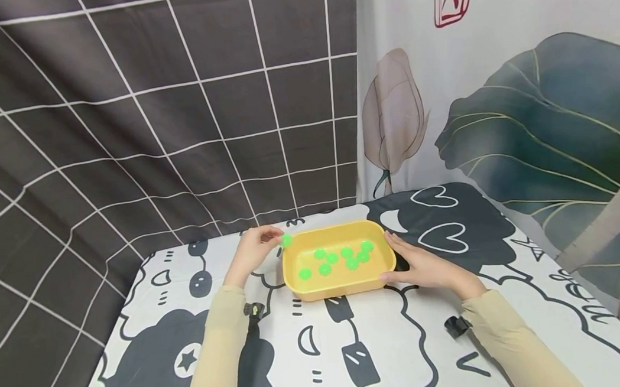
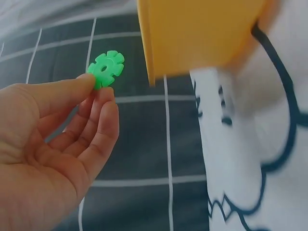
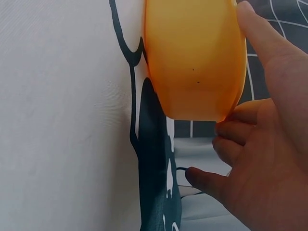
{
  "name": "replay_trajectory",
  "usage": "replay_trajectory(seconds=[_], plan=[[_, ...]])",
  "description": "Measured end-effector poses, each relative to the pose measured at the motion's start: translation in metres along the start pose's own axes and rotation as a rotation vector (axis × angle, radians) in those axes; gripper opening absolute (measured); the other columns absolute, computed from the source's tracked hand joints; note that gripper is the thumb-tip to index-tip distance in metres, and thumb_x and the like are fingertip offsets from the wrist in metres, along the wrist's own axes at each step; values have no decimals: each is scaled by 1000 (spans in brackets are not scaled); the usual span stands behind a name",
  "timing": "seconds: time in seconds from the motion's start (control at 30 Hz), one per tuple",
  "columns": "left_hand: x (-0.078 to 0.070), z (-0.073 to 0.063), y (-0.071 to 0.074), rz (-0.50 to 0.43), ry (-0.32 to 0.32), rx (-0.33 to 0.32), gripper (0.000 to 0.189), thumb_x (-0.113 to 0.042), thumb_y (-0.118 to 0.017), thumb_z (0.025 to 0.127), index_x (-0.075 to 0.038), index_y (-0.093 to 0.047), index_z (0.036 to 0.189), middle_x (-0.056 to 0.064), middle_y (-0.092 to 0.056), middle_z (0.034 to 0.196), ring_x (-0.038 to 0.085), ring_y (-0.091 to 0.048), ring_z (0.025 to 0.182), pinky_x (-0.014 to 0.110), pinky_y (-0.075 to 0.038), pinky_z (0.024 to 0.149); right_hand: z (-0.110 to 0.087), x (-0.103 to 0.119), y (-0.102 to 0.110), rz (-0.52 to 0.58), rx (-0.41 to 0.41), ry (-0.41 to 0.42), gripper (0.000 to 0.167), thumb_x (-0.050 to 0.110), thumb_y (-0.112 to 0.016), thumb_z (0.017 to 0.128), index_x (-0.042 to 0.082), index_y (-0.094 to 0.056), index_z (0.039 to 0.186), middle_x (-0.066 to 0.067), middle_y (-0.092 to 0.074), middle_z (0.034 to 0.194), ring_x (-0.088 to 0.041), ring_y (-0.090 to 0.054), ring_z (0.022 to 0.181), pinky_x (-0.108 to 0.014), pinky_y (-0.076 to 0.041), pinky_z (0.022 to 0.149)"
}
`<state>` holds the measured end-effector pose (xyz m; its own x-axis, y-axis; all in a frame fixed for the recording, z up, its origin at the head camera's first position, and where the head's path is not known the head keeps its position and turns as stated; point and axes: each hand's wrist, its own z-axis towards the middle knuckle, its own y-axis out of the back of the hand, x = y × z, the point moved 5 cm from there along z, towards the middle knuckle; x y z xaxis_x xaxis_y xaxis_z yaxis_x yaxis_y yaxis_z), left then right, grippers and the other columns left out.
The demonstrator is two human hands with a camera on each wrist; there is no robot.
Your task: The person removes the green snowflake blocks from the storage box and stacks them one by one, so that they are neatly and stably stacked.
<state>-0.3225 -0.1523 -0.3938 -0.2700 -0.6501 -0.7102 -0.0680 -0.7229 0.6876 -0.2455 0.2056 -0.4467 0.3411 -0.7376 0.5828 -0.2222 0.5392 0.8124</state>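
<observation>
left hand [image 1: 253,248]: pinches green disc [image 1: 286,240] at fingertips, just over tray's left rim | right hand [image 1: 425,264]: fingers flat on yellow tray [image 1: 340,289] right wall, likely bracing it | more discs [image 1: 340,258] inside tray | tray on printed tablecloth [image 1: 383,343]

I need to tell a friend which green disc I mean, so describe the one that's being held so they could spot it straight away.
Find the yellow tray on the cartoon-print tablecloth. Just off the tray's far left corner, the left hand pinches a small green notched disc between thumb and fingertips. It is the only green disc held up outside the tray; the others all lie on the tray's floor.
</observation>
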Motion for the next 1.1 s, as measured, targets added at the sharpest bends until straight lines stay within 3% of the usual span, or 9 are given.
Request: replay_trajectory(seconds=[0.3, 0.57, 0.73, 0.9, 1.1], plan=[[37, -26, 46, 60, 82, -82, 24, -17, -66, 97, -3, -71, 117, 15, -71, 113, 33, -67, 102, 48, -54, 87, -2, -1, 1, 0, -5, -7, 110, 62, -68, 87, -2, -15, 159, -26, -15, 164, -45, -19, 149, -61, -25, 116], [65, -59, 86, 35, 189, -164, 28, -15, -61, 100, 2, -66, 122, 21, -68, 115, 36, -67, 105, 49, -54, 89, -4, 1, 2, 1, -6, -22, 110, 62, -69, 87, -3, -15, 159, -27, -16, 163, -47, -19, 148, -62, -24, 115], [79, -70, 89, 26, 247, -175, 29, -14, -60, 100, 4, -66, 122, 21, -67, 114, 36, -66, 105, 47, -54, 89, -4, 0, 0, -2, -3, -13, 110, 62, -68, 87, -2, -15, 159, -27, -16, 163, -46, -18, 149, -61, -24, 116], [89, -74, 83, 41, 280, -185, 27, -12, -61, 98, 4, -67, 118, 19, -69, 107, 35, -66, 101, 43, -54, 83, -4, 2, -1, 12, 6, -10, 111, 62, -68, 87, -3, -14, 159, -27, -15, 164, -46, -17, 149, -61, -24, 116], [102, -78, 74, 32, 335, -165, 27, -10, -60, 97, 6, -67, 118, 23, -69, 109, 37, -67, 101, 47, -55, 87, -3, 3, -1, 11, 10, -8, 110, 62, -68, 87, -3, -15, 158, -26, -14, 164, -46, -16, 149, -61, -23, 117]])
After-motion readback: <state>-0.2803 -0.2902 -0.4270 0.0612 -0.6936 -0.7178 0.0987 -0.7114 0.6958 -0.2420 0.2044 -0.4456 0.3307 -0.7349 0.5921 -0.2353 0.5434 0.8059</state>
